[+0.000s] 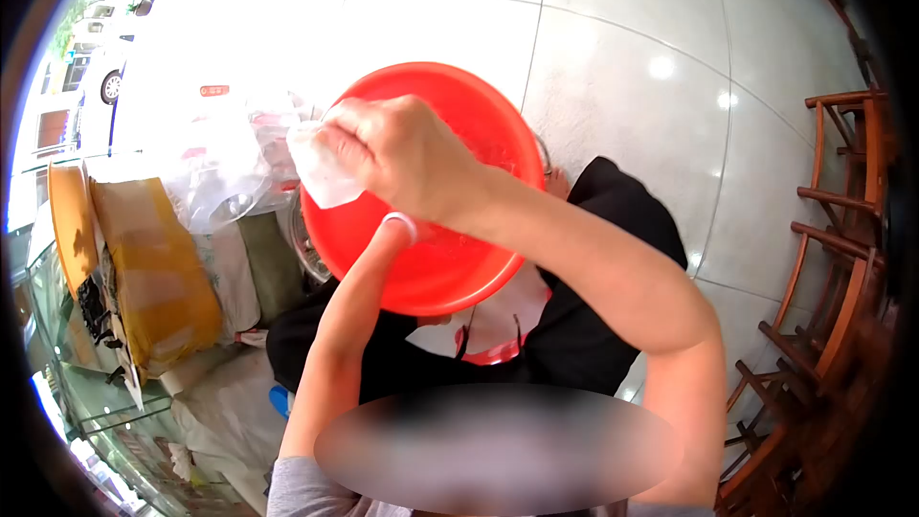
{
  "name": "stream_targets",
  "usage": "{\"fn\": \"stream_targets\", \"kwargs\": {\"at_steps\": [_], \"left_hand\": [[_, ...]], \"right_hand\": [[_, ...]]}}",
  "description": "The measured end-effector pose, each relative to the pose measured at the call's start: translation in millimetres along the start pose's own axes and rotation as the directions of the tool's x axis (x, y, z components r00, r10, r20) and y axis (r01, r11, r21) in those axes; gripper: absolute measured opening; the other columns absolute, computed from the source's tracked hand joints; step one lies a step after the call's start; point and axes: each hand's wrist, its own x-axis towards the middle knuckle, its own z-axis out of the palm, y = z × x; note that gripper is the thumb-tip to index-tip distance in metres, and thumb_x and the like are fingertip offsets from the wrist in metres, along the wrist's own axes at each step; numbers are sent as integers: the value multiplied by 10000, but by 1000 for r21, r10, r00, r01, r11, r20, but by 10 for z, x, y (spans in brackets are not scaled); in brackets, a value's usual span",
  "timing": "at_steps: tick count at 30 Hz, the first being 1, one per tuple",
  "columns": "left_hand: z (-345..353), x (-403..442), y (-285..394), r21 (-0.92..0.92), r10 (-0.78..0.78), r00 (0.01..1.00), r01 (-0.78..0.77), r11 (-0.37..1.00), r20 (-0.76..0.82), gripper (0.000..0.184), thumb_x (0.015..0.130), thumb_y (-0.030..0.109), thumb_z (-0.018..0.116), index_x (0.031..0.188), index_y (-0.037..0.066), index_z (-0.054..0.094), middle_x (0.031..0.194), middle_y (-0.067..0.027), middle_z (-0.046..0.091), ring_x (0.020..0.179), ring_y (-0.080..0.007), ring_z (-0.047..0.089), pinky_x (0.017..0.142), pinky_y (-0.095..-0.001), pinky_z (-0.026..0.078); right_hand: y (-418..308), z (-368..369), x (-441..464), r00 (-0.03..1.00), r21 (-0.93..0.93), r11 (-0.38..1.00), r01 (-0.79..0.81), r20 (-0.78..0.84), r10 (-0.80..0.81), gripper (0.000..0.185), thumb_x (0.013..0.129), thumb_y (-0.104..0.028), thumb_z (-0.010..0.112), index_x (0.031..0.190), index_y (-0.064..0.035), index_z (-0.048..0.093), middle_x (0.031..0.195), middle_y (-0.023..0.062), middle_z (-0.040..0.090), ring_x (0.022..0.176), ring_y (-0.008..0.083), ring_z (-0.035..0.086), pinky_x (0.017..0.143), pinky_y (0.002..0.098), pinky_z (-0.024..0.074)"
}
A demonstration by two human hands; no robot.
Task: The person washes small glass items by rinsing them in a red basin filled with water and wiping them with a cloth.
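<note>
My right hand [392, 148] is raised over the left part of a red basin [431, 292], its fingers closed on a whitish, translucent piece [330, 172] that looks like a plastic bag. Below it, my left hand [426, 228] reaches into the basin, with a pale band [402, 222] round the wrist. Most of the left hand is hidden under the right hand and forearm, so its fingers do not show. Small wet-looking bits lie inside the basin, too unclear to name.
Clear plastic bags [225, 177] lie left of the basin. Farther left are a taped yellow package [158, 268] and a glass case [124, 421]. A metal bowl's rim [304, 244] shows beneath the basin. Wooden chairs [833, 268] stand at right on pale floor tiles [632, 86].
</note>
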Motion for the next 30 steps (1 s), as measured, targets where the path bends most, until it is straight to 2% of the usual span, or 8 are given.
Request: {"fn": "stream_targets", "kwargs": {"at_steps": [2,5,9,13,16,22,27,30], "left_hand": [[11,-39,34,-161,79,997,-80,984,-14,197,771,76,521,945,23,595,766,-86,617,600,-156,556,483,-253,428],[-204,-267,514,-579,196,976,-110,808,89,198,774,86,518,947,25,594,769,-85,617,602,-158,553,486,-255,427],[62,-45,84,-69,-1,1000,3,998,27,201,778,100,514,948,28,592,773,-83,616,604,-159,550,490,-257,425],[-55,-188,395,-400,125,991,-98,911,44,205,782,113,510,950,31,591,778,-82,615,606,-161,546,495,-260,423],[85,-43,58,-47,-2,1000,2,999,4,207,784,124,507,952,33,590,781,-81,614,607,-162,543,498,-262,422],[-153,-177,608,-468,167,984,-121,875,59,214,790,144,501,954,37,588,788,-78,613,610,-165,537,504,-266,419],[2,6,198,-117,20,1000,-20,993,1,220,795,161,496,956,41,586,793,-76,612,613,-167,533,510,-269,417],[-21,-122,422,-380,94,995,-73,922,37,224,798,171,493,958,43,585,797,-75,612,614,-168,530,513,-271,416]], "right_hand": [[-24,-32,4,987,-46,989,140,-75,-143,129,822,-89,561,799,36,585,594,173,563,514,287,572,477,333,443],[-17,-41,10,999,1,1000,-12,-32,12,136,821,-103,566,799,29,587,601,180,561,527,294,576,486,343,448],[8,-2,-16,1000,-42,999,-7,18,8,142,823,-114,570,781,22,578,589,177,551,530,312,571,493,369,447],[-14,15,-13,990,-27,996,90,-103,-92,170,835,-140,561,769,17,564,581,181,543,536,333,565,503,384,447],[-29,-46,-42,998,-36,997,63,22,-63,192,848,-158,545,774,18,568,590,181,549,542,323,571,506,379,451],[-50,-120,-22,998,-35,999,-32,48,34,160,824,-131,569,823,28,585,592,185,556,546,316,576,514,378,455],[1,6,-57,999,-70,997,36,-27,-38,161,821,-130,569,833,30,585,585,188,556,542,327,573,500,380,454],[22,-67,-29,998,-74,997,37,-54,-41,171,822,-136,571,836,34,585,582,185,558,535,324,573,496,378,454]]}}
